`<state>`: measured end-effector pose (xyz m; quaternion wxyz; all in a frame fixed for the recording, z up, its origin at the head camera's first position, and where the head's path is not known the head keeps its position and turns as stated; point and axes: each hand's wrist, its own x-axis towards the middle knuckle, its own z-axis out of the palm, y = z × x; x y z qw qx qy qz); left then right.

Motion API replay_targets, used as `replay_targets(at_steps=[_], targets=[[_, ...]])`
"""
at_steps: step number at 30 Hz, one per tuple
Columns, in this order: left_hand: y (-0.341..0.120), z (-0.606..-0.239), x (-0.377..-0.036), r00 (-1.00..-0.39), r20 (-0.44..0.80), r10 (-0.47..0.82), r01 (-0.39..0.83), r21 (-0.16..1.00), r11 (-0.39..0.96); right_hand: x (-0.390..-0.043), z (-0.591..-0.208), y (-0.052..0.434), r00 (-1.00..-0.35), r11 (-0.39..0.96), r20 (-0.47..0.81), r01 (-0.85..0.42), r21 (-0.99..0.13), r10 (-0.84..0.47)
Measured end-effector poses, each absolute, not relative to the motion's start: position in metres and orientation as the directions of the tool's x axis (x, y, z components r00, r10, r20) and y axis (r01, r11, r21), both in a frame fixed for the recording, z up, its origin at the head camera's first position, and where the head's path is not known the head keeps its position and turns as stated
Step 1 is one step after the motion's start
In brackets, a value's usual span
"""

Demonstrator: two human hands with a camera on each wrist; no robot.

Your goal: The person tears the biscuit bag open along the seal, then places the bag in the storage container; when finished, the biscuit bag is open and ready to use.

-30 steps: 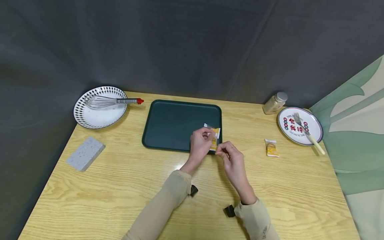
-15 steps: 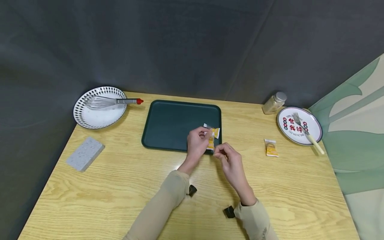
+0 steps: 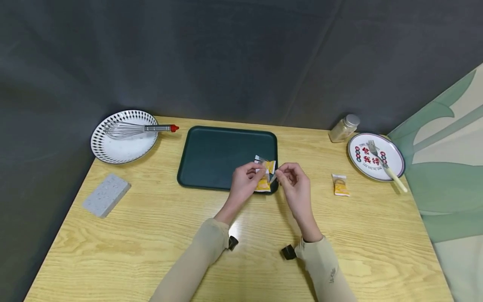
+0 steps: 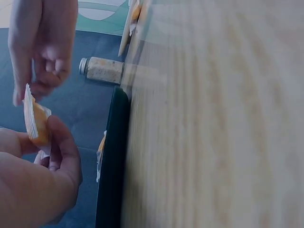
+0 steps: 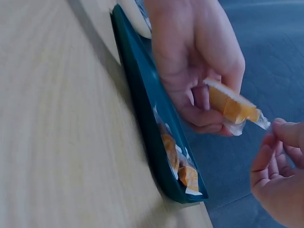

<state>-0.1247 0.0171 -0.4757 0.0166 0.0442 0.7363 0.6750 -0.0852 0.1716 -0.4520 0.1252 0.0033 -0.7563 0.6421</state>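
Small yellow-and-white plastic snack packet [image 3: 262,183] held in the air over the near right corner of the dark green rectangular tray [image 3: 211,155], just above the light wooden bench [image 3: 151,218]; looks very light, thin crinkly film, soft and floppy with a small firm lump inside, likely slick, so best taken at the flat crimped end seals, not the bulging middle. Left hand [image 3: 243,183] fingers curled round the packet body, thumb on top, pinching it firm; wrist bent in from lower left, beige sleeve [image 3: 196,260] resting low near bench. Right hand [image 3: 295,184] comes in from the right, thumb and forefinger pinched together on the clear corner tab of the packet's end, other fingers loosely curled, palm turned inward. Second identical packet [image 5: 178,164] lies in the tray against its rim, under the held one. Another yellow packet [image 3: 341,185] lies on bench well to the right, near the white printed plate [image 3: 362,165] with fork [image 3: 385,167]
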Motion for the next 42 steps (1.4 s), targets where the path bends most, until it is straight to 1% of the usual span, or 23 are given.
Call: replay_targets(at_steps=[2, 4, 8, 11, 14, 18, 20, 23, 27, 30, 37, 42], targets=[[0.016, -0.476, -0.123, -0.994, 0.033, 0.101, 0.04, 0.997, 0.071, -0.091, -0.452, 0.172, -0.976, 0.188, 0.168, -0.141, -0.972, 0.137], [0.016, -0.477, -0.122, -0.995, 0.04, 0.089, 0.044, 0.998, 0.049, -0.094, -0.453, 0.172, -0.984, 0.211, 0.136, -0.11, -0.971, 0.113], [0.012, -0.475, -0.123, -0.999, 0.035, -0.002, 0.035, 0.999, -0.002, -0.096, -0.457, 0.17, -0.993, 0.253, 0.081, -0.057, -0.966, 0.086], [0.007, -0.474, -0.125, -0.997, -0.014, -0.075, -0.007, 0.996, -0.089, -0.097, -0.459, 0.166, -0.999, 0.289, 0.023, -0.013, -0.957, 0.032], [0.001, -0.474, -0.127, -0.99, -0.088, -0.108, -0.064, 0.976, -0.208, -0.101, -0.461, 0.162, -0.999, 0.313, -0.028, 0.013, -0.95, -0.043], [-0.008, -0.474, -0.132, -0.983, -0.144, -0.114, -0.105, 0.951, -0.29, -0.113, -0.459, 0.154, -0.998, 0.338, -0.016, -0.008, -0.941, -0.067], [-0.014, -0.473, -0.135, -0.982, -0.149, -0.114, -0.112, 0.952, -0.284, -0.122, -0.457, 0.151, -0.998, 0.351, 0.004, -0.023, -0.936, -0.056], [-0.026, -0.471, -0.141, -0.981, -0.149, -0.124, -0.121, 0.971, -0.205, -0.137, -0.452, 0.146, -0.998, 0.376, 0.013, -0.034, -0.926, -0.06], [-0.045, -0.471, -0.152, -0.984, -0.12, -0.135, -0.122, 0.992, 0.007, -0.156, -0.448, 0.14, -0.995, 0.449, -0.009, -0.038, -0.893, -0.103], [-0.056, -0.471, -0.161, -0.988, -0.095, -0.125, -0.111, 0.985, 0.13, -0.17, -0.447, 0.133, -0.989, 0.53, -0.038, -0.046, -0.847, -0.146], [-0.07, -0.473, -0.173, -0.992, -0.068, -0.106, -0.105, 0.917, 0.385, -0.194, -0.447, 0.118, -0.971, 0.7, -0.13, -0.05, -0.712, -0.201], [-0.072, -0.477, -0.178, -0.995, -0.054, -0.081, -0.088, 0.856, 0.509, -0.201, -0.449, 0.113, -0.966, 0.753, -0.153, -0.059, -0.655, -0.209]])
